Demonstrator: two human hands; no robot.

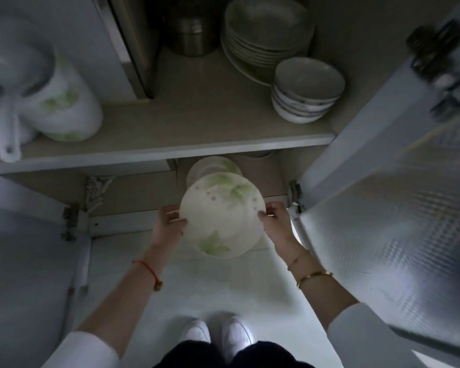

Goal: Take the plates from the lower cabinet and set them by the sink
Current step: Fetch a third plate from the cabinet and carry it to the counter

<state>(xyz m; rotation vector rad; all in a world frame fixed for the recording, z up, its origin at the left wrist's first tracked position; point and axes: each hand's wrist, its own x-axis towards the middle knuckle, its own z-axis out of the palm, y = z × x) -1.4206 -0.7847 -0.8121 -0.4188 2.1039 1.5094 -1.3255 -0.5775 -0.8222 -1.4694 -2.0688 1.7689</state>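
Observation:
A stack of white plates with green leaf prints (222,216) is held in front of the lower cabinet opening. My left hand (169,221) grips its left rim with the thumb on top. My right hand (275,219) grips its right rim the same way. Behind the stack, more plates of the same pattern (213,167) stand on the lower shelf, partly hidden under the shelf edge above. How many plates I hold cannot be told.
The upper shelf (170,123) holds a stack of grey plates (266,35), a stack of bowls (306,91), a metal canister (191,33) and a white lidded pot (37,83). Open frosted cabinet doors (398,208) stand on both sides. My white shoes (218,333) are on the pale floor.

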